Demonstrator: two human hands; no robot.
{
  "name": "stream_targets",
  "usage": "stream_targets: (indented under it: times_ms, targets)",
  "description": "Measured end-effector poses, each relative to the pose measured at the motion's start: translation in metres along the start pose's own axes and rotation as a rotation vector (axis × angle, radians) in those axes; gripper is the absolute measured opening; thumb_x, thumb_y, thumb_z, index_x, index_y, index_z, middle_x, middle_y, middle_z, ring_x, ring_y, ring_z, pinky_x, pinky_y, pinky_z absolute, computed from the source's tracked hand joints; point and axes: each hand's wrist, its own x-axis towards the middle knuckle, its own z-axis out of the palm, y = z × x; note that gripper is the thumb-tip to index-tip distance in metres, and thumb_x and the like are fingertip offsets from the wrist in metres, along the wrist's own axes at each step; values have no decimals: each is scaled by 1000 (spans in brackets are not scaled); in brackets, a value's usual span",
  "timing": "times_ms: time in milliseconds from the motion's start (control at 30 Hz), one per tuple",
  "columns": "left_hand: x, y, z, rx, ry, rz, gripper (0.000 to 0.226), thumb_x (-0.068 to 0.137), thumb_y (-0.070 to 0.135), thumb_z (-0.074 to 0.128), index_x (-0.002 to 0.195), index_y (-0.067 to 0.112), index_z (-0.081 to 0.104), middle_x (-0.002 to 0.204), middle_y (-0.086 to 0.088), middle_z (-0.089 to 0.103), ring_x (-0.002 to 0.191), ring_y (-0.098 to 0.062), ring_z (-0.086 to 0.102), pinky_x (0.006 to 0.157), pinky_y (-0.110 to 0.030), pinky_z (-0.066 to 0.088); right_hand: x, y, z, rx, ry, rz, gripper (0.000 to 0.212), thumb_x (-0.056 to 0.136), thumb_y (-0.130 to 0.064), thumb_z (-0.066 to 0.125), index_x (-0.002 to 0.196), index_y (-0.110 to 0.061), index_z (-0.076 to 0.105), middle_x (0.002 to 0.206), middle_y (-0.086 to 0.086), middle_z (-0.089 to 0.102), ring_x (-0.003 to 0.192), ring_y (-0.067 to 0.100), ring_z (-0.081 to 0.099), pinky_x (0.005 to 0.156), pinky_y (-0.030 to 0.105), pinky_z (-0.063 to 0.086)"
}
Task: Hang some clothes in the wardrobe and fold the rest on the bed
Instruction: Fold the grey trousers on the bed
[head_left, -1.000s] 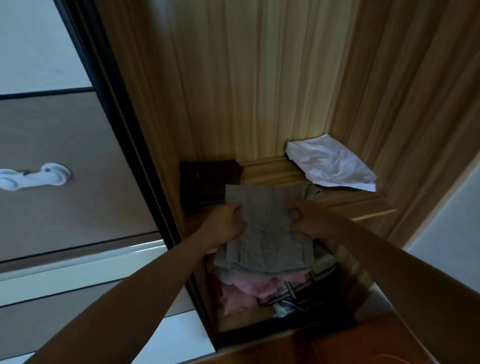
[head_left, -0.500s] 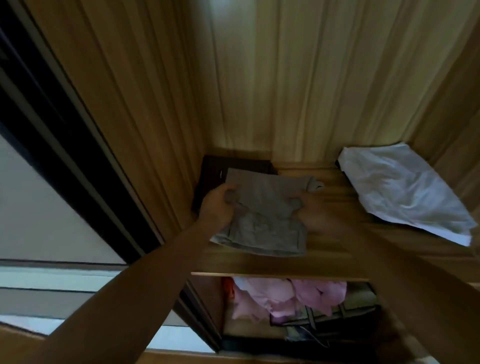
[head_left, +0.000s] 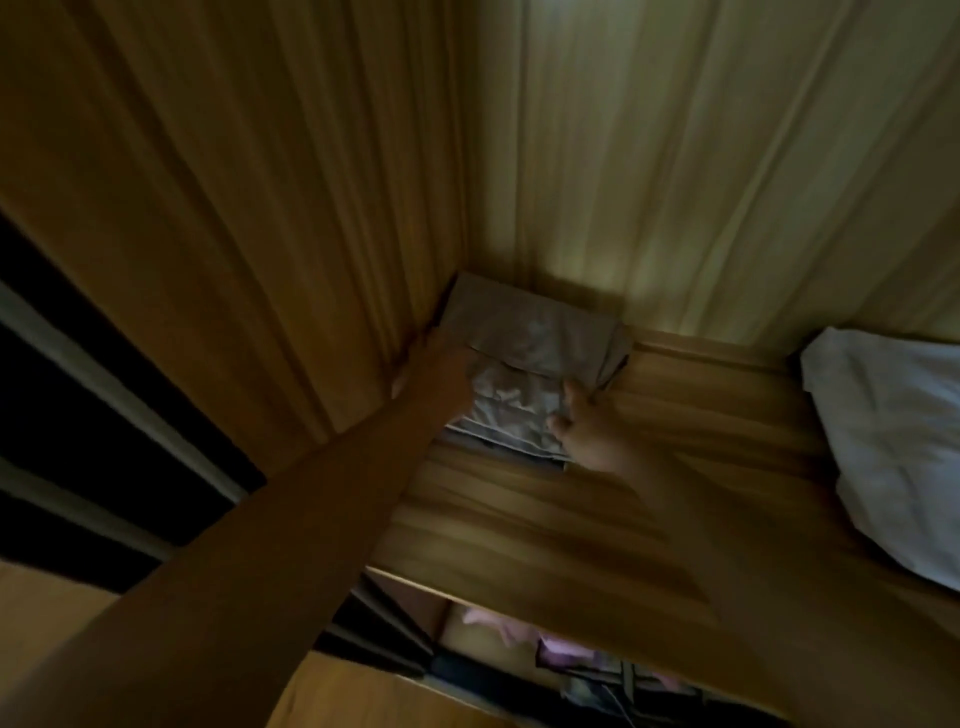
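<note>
Head view, grey garment pushed further back

Single head-worn wide-angle view, facing forward and down into the wardrobe back corner, close over its shelf.

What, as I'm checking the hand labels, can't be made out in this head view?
Left hand: its fingers are hidden in shadow at the edge of the grey folded garment, so the grip is unclear.
Right hand: smeared by motion blur, so the grip is unclear.
White cloth: cut off by the right edge of the frame.
Pink clothes below: mostly hidden by the shelf.
</note>
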Motion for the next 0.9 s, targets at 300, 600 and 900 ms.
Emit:
stream_targets:
  times_ms: [300, 600, 900]
  targets:
    - [52, 8, 45, 182, 134, 131, 58, 106, 49, 22, 160, 33, 8, 168, -12, -12, 154, -30, -13, 124, -51, 9, 76, -12, -4, -214, 319, -71, 71, 95, -74, 21, 157, -43, 10, 169, 8, -12, 149, 41, -27, 114, 71, -11]
    - [81, -3, 76, 209, 217, 167, 59, 102, 43, 28, 157, 22, 32, 165, -12, 25, 154, -28, 16, 124, -39, 16, 129, 3, 21, -139, 334, -57, 76, 89, -76, 24, 157, -42, 19, 169, 11, 1, 152, 47, -6, 116, 71, 7]
    - [121, 6, 74, 183, 198, 176, 55, 104, 42, 33, 155, 22, 33, 164, -8, 26, 153, -26, 18, 123, -39, 19, 153, 0, -2, -58, 354, -41, 72, 95, -70, 37, 158, -37, 22, 169, 10, 2, 152, 46, -5, 119, 66, 6]
